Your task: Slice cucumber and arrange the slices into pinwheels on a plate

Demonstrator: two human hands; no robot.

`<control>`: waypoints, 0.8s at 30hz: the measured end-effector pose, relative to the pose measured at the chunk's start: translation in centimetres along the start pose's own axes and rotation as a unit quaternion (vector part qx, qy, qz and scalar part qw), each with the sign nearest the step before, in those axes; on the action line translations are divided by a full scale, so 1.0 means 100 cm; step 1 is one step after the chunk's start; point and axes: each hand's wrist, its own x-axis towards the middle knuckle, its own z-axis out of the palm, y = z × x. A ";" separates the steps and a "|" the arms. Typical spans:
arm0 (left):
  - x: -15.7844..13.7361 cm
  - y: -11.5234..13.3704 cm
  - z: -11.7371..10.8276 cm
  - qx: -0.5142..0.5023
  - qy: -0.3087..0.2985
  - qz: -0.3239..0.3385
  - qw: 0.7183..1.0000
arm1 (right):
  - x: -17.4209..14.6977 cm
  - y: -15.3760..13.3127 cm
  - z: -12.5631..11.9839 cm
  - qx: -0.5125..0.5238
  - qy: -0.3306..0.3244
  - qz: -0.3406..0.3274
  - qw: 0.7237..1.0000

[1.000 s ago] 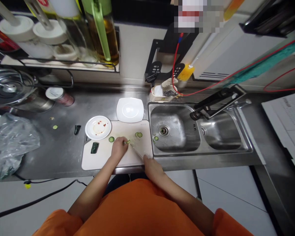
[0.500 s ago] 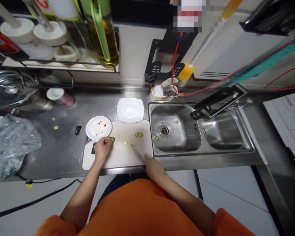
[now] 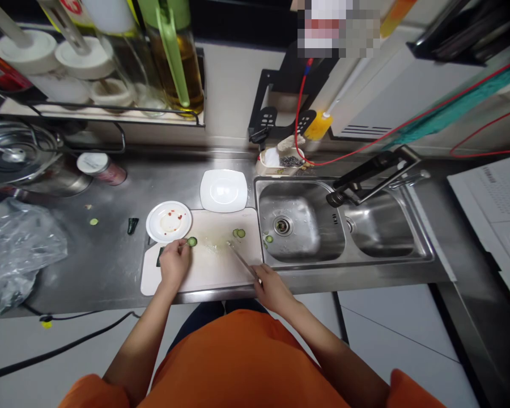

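My left hand is closed at the left part of the pale cutting board. A round green cut face of cucumber shows at its fingertips, and a dark green cucumber piece shows on its other side. Whether these are one piece is hidden by the hand. My right hand is wrapped around the handle of a knife, whose blade slants over the board toward the upper left. Cucumber slices lie on the board beyond the knife.
Behind the board stand a round white plate with red bits and a squarish white plate. On the right is a double steel sink with slices by its edge. A plastic bag and a dark cucumber end lie left.
The knife and my right hand have shifted slightly right, and the blade has turned a little. My left hand stays at the cucumber, with more of the cut face showing. The view has shifted slightly.
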 end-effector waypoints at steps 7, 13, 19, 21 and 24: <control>-0.001 0.011 0.000 -0.015 0.007 0.031 0.999 | 0.007 0.007 0.017 -0.035 0.117 0.055 0.991; -0.002 0.016 0.005 -0.014 -0.009 0.057 0.998 | 0.040 0.000 0.040 -0.137 0.136 0.155 0.969; -0.004 0.022 0.008 -0.043 -0.026 0.065 0.997 | 0.059 -0.004 0.050 -0.178 0.135 0.147 0.964; -0.004 0.024 0.007 -0.048 -0.033 0.062 0.996 | 0.063 -0.003 0.051 -0.191 0.129 0.135 0.964; -0.003 0.026 0.007 -0.053 -0.042 0.059 0.996 | 0.068 -0.002 0.053 -0.206 0.108 0.121 0.965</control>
